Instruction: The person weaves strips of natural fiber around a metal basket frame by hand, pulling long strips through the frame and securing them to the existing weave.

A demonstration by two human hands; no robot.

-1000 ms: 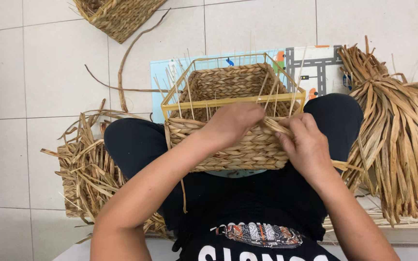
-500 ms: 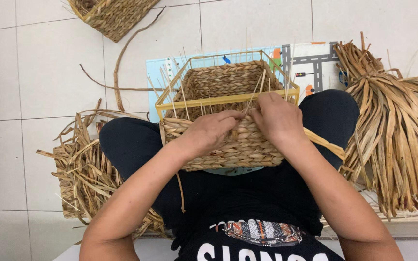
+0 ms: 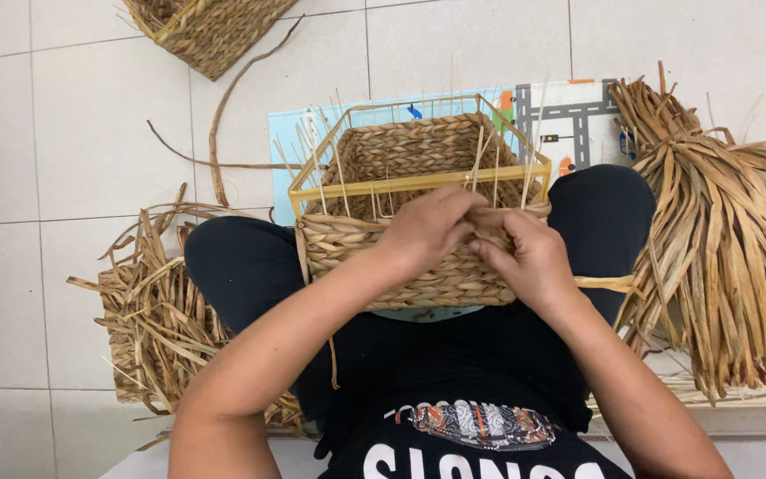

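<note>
Pinching a straw strand (image 3: 489, 222) on the woven basket (image 3: 401, 266), left hand (image 3: 427, 232) and right hand (image 3: 529, 259), both grips closed.

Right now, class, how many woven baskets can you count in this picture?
2. One basket sits on the person's lap under both hands; the second basket lies on the floor at the top left, cut off by the edge. Others may be out of view.

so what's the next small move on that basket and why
Probably draw the loose strand snug into the top row. Both hands, left hand and right hand, pinch the weave at the near wall of the basket, just under the yellow frame, and the strand's tail trails slack rightward.
</note>
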